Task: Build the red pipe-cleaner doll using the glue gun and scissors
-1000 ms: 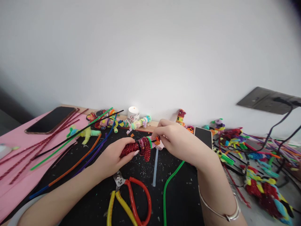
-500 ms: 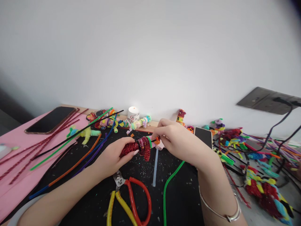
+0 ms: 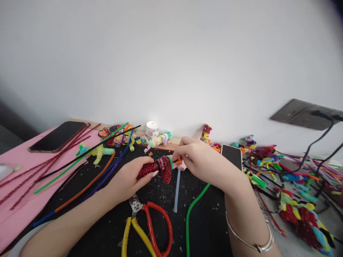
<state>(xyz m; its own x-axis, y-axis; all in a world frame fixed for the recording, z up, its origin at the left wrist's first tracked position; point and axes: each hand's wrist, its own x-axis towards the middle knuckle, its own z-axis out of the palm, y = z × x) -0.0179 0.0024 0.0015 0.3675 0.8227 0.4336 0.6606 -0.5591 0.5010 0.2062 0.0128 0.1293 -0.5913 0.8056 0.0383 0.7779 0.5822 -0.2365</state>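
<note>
A pipe cleaner figure [image 3: 167,170] in glittery dark red, with pink and green bands, lies sideways above the black mat [image 3: 209,221]. My left hand [image 3: 131,176] is closed around its red end, thumb along the near side. At its pink end, my right hand [image 3: 191,155] is pinched, fingertips pointing down; a small orange and dark bit shows by them, and what exactly they grip is partly hidden. Just below that hand, a translucent glue stick [image 3: 177,191] sticks out of a pale nozzle-like piece [image 3: 182,166]. Pliers-like cutters [image 3: 136,205] with red and yellow handles lie nearer me.
Pink sheet [image 3: 16,157] at left bears a phone [image 3: 57,136] and red tinsel stems [image 3: 40,175]. Finished figures and a paper cup [image 3: 152,130] line the wall. Another phone [image 3: 232,157], a pile of pipe cleaners [image 3: 300,200] and black cables [image 3: 308,153] lie right. A green cord [image 3: 191,210] crosses the mat.
My right hand has dipped very slightly at the pink end of the figure. My left hand keeps its grip, and everything else stays in place.
</note>
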